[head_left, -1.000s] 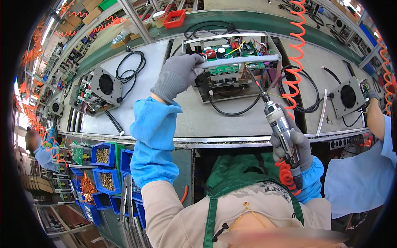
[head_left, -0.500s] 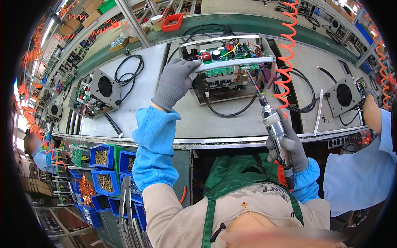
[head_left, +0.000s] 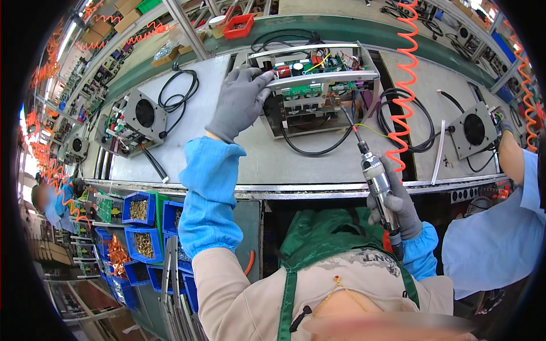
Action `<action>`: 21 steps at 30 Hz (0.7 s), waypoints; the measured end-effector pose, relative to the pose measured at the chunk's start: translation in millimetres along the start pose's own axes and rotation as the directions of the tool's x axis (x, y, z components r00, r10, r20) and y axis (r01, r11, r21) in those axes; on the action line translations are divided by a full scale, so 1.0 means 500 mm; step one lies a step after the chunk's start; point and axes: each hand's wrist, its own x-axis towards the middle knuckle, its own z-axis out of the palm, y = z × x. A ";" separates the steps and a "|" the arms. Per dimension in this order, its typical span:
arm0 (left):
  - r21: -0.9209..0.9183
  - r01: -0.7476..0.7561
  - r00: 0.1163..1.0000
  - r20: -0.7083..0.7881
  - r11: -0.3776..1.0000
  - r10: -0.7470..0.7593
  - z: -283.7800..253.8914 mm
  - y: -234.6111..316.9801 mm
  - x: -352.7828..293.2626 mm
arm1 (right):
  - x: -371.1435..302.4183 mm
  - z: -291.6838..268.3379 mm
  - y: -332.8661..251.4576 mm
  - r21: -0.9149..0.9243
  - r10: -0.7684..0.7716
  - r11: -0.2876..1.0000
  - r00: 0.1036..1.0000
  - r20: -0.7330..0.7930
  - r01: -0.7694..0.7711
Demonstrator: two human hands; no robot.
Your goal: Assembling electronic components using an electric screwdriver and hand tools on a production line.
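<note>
My left hand [head_left: 240, 103], in a grey glove, grips the left end of an open metal chassis [head_left: 324, 78]. Green circuit boards [head_left: 307, 91], a red part and coloured wires sit inside its frame. In my gloved right hand [head_left: 405, 206] is a silver power screwdriver [head_left: 376, 177], tilted up and to the left. Its long bit [head_left: 350, 120] reaches the chassis's near side, below the front rail; I cannot make out whether the tip touches a screw. A black cable [head_left: 318, 152] loops from the chassis onto the metal worktop [head_left: 256, 167].
A coiled orange hose [head_left: 401, 108] hangs just right of the chassis. Fan units stand at left [head_left: 136, 116] and right [head_left: 472, 131], where a co-worker's hand [head_left: 505, 126] touches one. Blue bins [head_left: 143, 244] of screws sit lower left. A white strip [head_left: 438, 152] lies on the worktop.
My left hand has shifted slightly up and left, its fingers now over the chassis corner. The chassis has tilted a little. The screwdriver's bit has moved slightly down.
</note>
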 end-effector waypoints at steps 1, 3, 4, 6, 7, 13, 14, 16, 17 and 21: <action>-0.089 0.034 0.998 -0.041 0.995 -0.037 0.003 0.002 -0.006 | 0.002 -0.002 0.001 -0.002 -0.004 1.000 1.000 -0.003 0.004; -0.176 0.065 0.994 -0.079 0.982 -0.080 0.008 -0.001 -0.013 | 0.000 -0.005 0.003 -0.004 0.000 1.000 1.000 0.001 0.000; -0.186 0.050 0.994 -0.087 0.981 -0.067 0.010 -0.005 -0.016 | -0.001 -0.006 0.005 -0.006 0.003 1.000 1.000 -0.001 -0.003; -0.197 0.035 0.994 -0.095 0.980 -0.054 0.006 -0.003 -0.014 | 0.000 -0.005 0.006 -0.007 0.006 1.000 1.000 -0.002 -0.006; -0.245 0.087 0.992 -0.066 0.966 -0.106 -0.002 0.005 -0.005 | 0.001 -0.004 0.007 -0.007 0.008 1.000 1.000 -0.007 -0.008; -0.208 0.228 0.974 0.037 0.951 -0.225 -0.015 0.007 0.005 | -0.007 0.006 0.007 -0.011 0.020 1.000 1.000 -0.020 -0.020; -0.154 0.206 0.978 0.007 0.966 -0.208 -0.012 0.007 -0.001 | -0.006 0.004 0.008 -0.010 0.020 1.000 1.000 -0.018 -0.021; -0.083 0.243 0.970 0.043 0.967 -0.240 -0.009 0.013 -0.007 | -0.011 -0.001 0.014 -0.003 0.032 0.999 0.999 -0.029 -0.032; -0.006 0.277 0.958 0.073 0.961 -0.276 -0.007 0.014 -0.009 | -0.010 -0.002 0.015 0.002 0.037 0.999 0.999 -0.038 -0.037; 0.111 0.301 0.950 0.049 0.947 -0.307 -0.014 0.014 -0.003 | -0.006 -0.012 0.018 -0.051 0.049 0.997 0.997 -0.063 -0.053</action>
